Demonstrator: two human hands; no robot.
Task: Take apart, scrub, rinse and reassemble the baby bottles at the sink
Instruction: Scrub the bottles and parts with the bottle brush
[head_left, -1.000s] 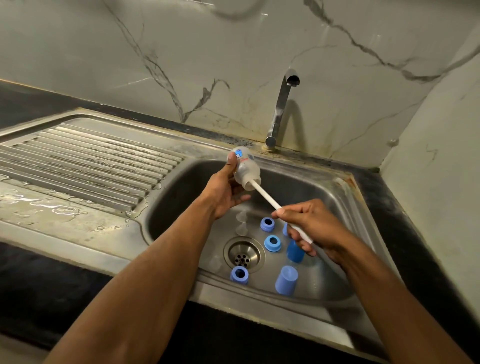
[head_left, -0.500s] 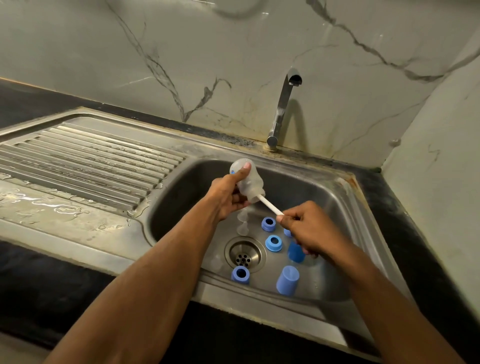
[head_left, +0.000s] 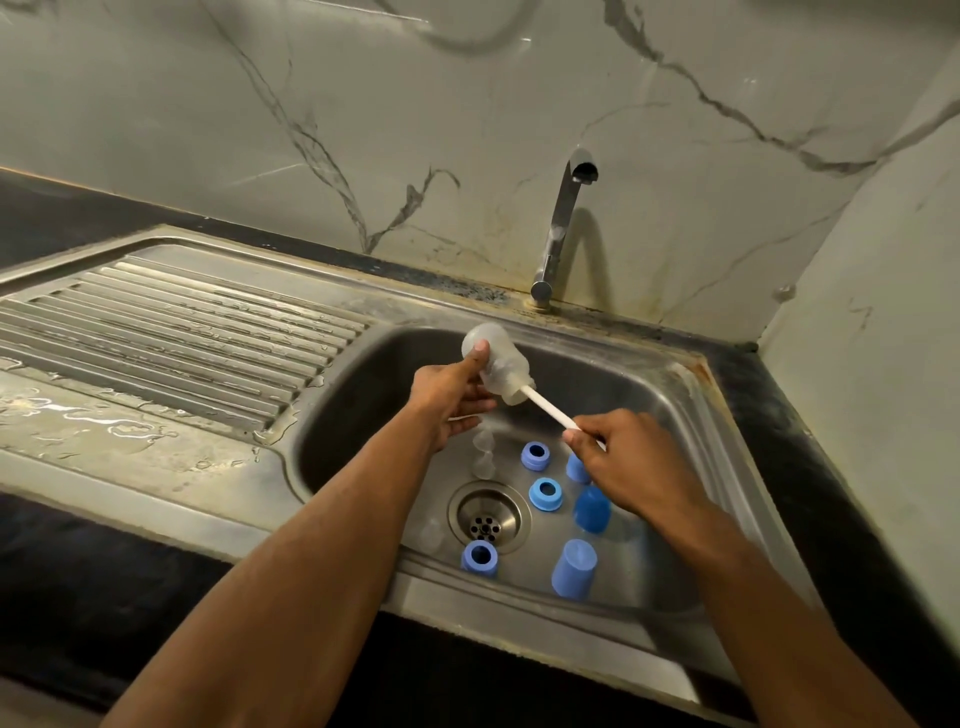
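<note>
My left hand (head_left: 452, 397) grips a clear baby bottle (head_left: 496, 364) over the sink basin (head_left: 670, 415), its mouth tilted down to the right. My right hand (head_left: 631, 462) pinches the white handle of a bottle brush (head_left: 548, 410), whose head is inside the bottle. On the basin floor lie three blue screw rings (head_left: 545, 492), blue caps (head_left: 574, 569) and clear nipples (head_left: 483, 452). One cap is partly hidden under my right hand.
A steel tap (head_left: 563, 228) stands behind the basin, with no water running. The ribbed drainboard (head_left: 171, 332) to the left is wet with puddles near its front. The drain (head_left: 488, 517) is in the basin's middle. A marbled wall closes off the right side.
The brush went deeper into the bottle, then came partly back out. My left hand turned the bottle, so its blue markings no longer show, and lowered it a little.
</note>
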